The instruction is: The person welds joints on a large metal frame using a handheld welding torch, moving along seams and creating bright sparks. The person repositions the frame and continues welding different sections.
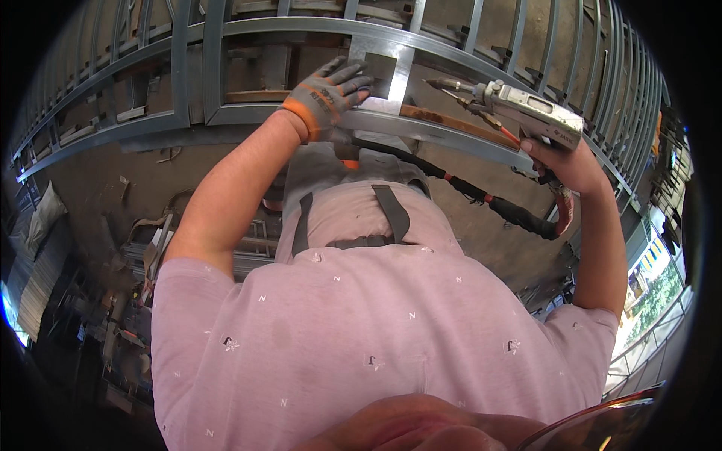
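Presently: metal plate (404,66), set at near edge of steel frame (459,137), fastening unclear; left hand (323,94), gloved, fingers spread by plate's left side; right hand (565,159) wrapped round nozzled gun (535,109), tip off plate.

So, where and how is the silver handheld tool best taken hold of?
Likely by the rear underside of the silver handheld tool, coming from the person's right, where the right hand holds it: its pointed nozzle faces left, and the black-wrapped cable leads up toward that hand.
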### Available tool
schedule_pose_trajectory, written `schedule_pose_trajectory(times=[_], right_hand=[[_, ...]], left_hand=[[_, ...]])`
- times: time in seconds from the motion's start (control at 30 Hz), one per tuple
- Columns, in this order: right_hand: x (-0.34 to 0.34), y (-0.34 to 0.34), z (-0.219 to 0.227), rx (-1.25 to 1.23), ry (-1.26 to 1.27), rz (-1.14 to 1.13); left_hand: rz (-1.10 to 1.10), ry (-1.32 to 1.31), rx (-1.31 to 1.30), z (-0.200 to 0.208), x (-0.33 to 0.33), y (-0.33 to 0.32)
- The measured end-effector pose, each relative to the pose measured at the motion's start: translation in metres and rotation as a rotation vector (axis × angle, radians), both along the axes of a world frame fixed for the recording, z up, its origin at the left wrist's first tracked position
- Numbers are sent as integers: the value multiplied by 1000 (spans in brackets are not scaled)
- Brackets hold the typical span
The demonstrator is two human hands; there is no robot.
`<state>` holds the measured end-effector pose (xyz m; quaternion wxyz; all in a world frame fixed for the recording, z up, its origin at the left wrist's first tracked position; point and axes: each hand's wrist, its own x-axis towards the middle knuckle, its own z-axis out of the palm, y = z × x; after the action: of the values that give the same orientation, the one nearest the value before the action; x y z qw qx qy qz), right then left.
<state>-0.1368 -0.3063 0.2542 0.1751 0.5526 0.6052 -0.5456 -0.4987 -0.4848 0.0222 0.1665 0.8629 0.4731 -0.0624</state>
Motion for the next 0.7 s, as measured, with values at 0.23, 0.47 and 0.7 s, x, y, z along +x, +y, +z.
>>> schedule_pose_trajectory(times=[0.23,0.47,0.7], right_hand=[[-2,22,-48,-110,24,234],[-13,29,-93,-207,152,329],[-22,39,-113,-295,80,400]], left_hand=[[112,-92,7,-6,-3,-11],[132,-66,21,-5,-8,-14],[194,51,-33,-3,-2,-12]])
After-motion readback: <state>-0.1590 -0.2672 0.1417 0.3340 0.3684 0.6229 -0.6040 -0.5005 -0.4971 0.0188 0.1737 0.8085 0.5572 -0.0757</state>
